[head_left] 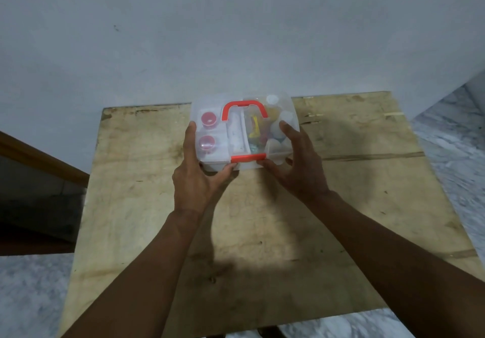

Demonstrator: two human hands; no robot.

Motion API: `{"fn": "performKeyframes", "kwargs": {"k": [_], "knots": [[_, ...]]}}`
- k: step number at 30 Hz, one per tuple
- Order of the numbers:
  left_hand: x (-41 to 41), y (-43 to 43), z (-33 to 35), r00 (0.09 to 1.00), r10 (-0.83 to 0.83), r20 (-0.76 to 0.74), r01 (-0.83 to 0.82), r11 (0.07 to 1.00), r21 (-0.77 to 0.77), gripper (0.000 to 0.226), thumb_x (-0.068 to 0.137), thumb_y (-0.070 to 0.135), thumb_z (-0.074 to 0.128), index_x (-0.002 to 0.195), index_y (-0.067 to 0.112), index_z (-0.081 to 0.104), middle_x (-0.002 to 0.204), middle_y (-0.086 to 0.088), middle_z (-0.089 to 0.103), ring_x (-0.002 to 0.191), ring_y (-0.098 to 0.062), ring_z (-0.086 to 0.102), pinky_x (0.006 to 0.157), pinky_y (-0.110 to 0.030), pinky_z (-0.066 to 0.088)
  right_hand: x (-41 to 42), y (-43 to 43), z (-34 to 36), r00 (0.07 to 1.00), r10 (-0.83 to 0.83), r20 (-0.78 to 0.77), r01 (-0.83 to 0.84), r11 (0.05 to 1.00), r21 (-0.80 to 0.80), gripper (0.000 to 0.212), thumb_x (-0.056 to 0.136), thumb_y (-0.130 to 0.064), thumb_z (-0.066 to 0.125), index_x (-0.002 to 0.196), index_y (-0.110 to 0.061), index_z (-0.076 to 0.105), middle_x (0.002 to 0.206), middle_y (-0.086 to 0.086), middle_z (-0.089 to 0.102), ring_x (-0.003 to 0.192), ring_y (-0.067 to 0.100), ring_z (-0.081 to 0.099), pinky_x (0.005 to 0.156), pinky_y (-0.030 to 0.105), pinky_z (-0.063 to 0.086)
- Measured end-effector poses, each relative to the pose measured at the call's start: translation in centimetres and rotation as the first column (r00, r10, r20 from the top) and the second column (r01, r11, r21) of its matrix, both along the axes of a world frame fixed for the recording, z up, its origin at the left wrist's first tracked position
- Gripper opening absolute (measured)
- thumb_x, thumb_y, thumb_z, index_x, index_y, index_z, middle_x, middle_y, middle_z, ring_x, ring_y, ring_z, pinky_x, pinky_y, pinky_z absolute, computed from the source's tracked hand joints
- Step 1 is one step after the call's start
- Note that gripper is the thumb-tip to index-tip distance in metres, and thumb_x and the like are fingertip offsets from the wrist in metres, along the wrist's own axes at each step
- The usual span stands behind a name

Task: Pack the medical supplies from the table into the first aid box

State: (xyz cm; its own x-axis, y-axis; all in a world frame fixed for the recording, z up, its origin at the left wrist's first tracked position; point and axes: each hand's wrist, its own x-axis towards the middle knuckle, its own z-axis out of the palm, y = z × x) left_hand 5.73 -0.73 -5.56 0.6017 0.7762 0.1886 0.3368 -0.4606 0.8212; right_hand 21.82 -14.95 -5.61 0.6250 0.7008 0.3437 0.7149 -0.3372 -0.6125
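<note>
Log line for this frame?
first aid box: lid down, supplies inside | left hand: grips its left side | right hand: grips its right side

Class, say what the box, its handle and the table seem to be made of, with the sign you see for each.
Box: likely frosted clear plastic; the contents show through the lid.
Handle: opaque red-orange plastic, smooth, apparently moulded.
Table: bare wood, probably plywood; matt, with grain, stains and chipped edges.
</note>
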Motion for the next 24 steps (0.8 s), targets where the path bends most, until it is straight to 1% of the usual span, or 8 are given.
{"fn": "performKeyframes", "kwargs": {"k": [3,6,8,11,14,18,20,24], "knots": [[0.2,0.2,0.1,0.999,-0.011,0.030,0.013,0.999,-0.045,0.105,0.074,0.055,0.078,0.155,0.029,0.016,0.142,0.001,0.054,0.113,-0.021,0.065,0.087,-0.019,0.051,0.8,0.4,0.1,1.000,0.020,-0.024,-0.020,0.999,-0.028,0.083,0.080,-0.071,0.055,0.142,-0.022,0.031,0.147,0.012,0.044,0.126,0.027,0.053,0.089,0.047,0.059],[0.9,0.8,0.4,0.996,-0.028,0.082,0.035,0.995,-0.088,0.098,0.078,0.040,0.080,0.149,0.040,0.012,0.144,0.001,0.052,0.115,-0.014,0.061,0.084,-0.001,0.045,1.5,1.2,0.2,0.998,0.020,-0.058,-0.023,0.999,-0.044,0.083,0.079,-0.069,0.057,0.143,-0.025,0.029,0.148,0.010,0.042,0.128,0.027,0.051,0.092,0.048,0.057],[1.5,1.4,0.5,0.993,-0.040,0.115,0.053,0.992,-0.111,0.093,0.078,0.035,0.079,0.145,0.042,0.014,0.142,0.004,0.050,0.114,-0.011,0.059,0.080,0.003,0.044,2.0,1.8,0.2,0.996,0.015,-0.084,-0.018,0.999,-0.040,0.083,0.078,-0.066,0.061,0.143,-0.025,0.030,0.149,0.009,0.042,0.127,0.026,0.051,0.092,0.048,0.057],[2.7,2.4,0.7,0.993,-0.044,0.105,0.055,0.993,-0.107,0.091,0.078,0.038,0.078,0.143,0.044,0.015,0.141,0.004,0.051,0.109,-0.008,0.059,0.078,0.003,0.045,3.1,3.0,0.5,0.992,0.002,-0.123,-0.006,0.999,-0.035,0.083,0.077,-0.058,0.070,0.143,-0.025,0.033,0.149,0.006,0.042,0.128,0.024,0.051,0.093,0.048,0.057],[3.9,3.2,0.7,0.996,-0.024,0.088,0.034,0.993,-0.110,0.091,0.078,0.038,0.079,0.143,0.044,0.015,0.143,-0.001,0.052,0.107,-0.008,0.058,0.080,-0.002,0.046,4.5,4.0,0.6,0.988,-0.007,-0.156,0.002,0.999,-0.033,0.085,0.072,-0.061,0.070,0.141,-0.028,0.033,0.149,0.004,0.041,0.128,0.023,0.050,0.091,0.050,0.057],[4.0,4.1,0.2,0.998,-0.023,0.064,0.029,0.995,-0.093,0.103,0.075,0.046,0.080,0.153,0.038,0.013,0.133,0.005,0.058,0.100,-0.011,0.064,0.083,-0.021,0.054,4.7,4.3,0.0,0.985,-0.012,-0.174,0.009,1.000,-0.018,0.085,0.072,-0.060,0.072,0.141,-0.028,0.035,0.148,0.003,0.040,0.129,0.024,0.049,0.087,0.050,0.058],[3.9,4.5,0.1,0.997,-0.038,0.063,0.045,0.993,-0.105,0.104,0.073,0.052,0.076,0.154,0.036,0.013,0.127,0.014,0.055,0.099,-0.010,0.063,0.082,-0.018,0.052,4.5,4.4,-0.2,0.982,-0.023,-0.185,0.028,0.999,0.023,0.083,0.072,-0.055,0.077,0.140,-0.028,0.037,0.147,0.002,0.042,0.128,0.022,0.050,0.086,0.049,0.059],[4.0,4.5,0.9,0.997,-0.054,0.063,0.062,0.989,-0.134,0.104,0.071,0.056,0.074,0.151,0.043,0.009,0.125,0.020,0.049,0.095,-0.004,0.061,0.079,-0.013,0.049,4.4,4.5,0.2,0.984,-0.014,-0.179,0.016,1.000,0.007,0.082,0.074,-0.058,0.074,0.140,-0.028,0.035,0.146,0.002,0.042,0.125,0.021,0.052,0.087,0.047,0.059]]}}
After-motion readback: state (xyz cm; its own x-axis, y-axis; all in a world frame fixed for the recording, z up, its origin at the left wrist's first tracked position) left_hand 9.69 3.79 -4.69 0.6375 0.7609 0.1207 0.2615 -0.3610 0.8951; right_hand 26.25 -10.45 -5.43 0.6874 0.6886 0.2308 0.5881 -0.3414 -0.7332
